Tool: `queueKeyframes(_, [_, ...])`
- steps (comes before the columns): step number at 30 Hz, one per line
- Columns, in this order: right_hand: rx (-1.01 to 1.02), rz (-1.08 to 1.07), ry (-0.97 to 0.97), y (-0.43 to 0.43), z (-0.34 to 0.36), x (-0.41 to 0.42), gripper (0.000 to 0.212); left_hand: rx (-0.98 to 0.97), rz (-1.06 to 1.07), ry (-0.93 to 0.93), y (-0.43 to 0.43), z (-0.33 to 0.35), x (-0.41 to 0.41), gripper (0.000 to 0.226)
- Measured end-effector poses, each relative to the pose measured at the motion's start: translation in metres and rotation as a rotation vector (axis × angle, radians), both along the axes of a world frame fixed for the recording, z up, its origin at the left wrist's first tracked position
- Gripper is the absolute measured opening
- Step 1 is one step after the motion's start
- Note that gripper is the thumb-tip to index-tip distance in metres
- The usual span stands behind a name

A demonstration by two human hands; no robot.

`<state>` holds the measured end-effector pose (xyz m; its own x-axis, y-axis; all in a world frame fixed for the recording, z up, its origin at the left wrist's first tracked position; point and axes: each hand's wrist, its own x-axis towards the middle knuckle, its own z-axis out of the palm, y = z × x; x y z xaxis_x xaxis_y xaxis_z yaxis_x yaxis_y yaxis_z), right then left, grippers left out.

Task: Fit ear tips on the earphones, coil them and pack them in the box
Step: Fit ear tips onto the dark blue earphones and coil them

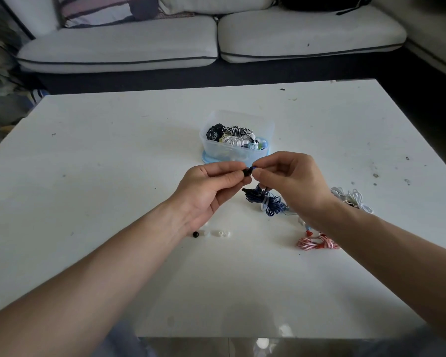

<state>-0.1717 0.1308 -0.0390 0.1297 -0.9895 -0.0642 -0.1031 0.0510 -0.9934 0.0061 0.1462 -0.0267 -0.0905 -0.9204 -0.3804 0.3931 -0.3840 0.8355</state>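
Dark-blue corded earphones (pixel 265 200) trail from your right hand (pixel 294 184), which pinches one bud above the middle of the white table (pixel 113 150). Your left hand (pixel 209 188) pinches a small black rubber ear tip (pixel 247 173) against it, bud and tip lined up hand to hand.

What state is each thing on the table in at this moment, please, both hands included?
left hand: pinches the black ear tip
right hand: pinches one end of the blue earphones
blue earphones: bundled, below the hands
plastic box: open, holding coiled earphones
red-and-white earphones: coiled, lying on the table
white earphones: loosely bundled, on the table
loose ear tips: unfitted, on the table
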Motion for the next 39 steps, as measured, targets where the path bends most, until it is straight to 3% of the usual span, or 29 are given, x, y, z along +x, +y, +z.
queueKeyframes(14, [-0.021,0.046,0.014,0.000,0.002,-0.002,0.009,0.017,0.006,0.009,-0.001,-0.002,-0.001,0.019])
queueKeyframes(27, [-0.029,0.068,0.068,-0.004,0.000,-0.005,0.008,-0.043,-0.013,-0.100,0.000,-0.002,-0.001,0.020])
queueKeyframes(39, [0.056,0.258,-0.182,-0.008,0.001,-0.010,0.012,-0.107,-0.068,-0.072,-0.001,0.001,0.000,0.018])
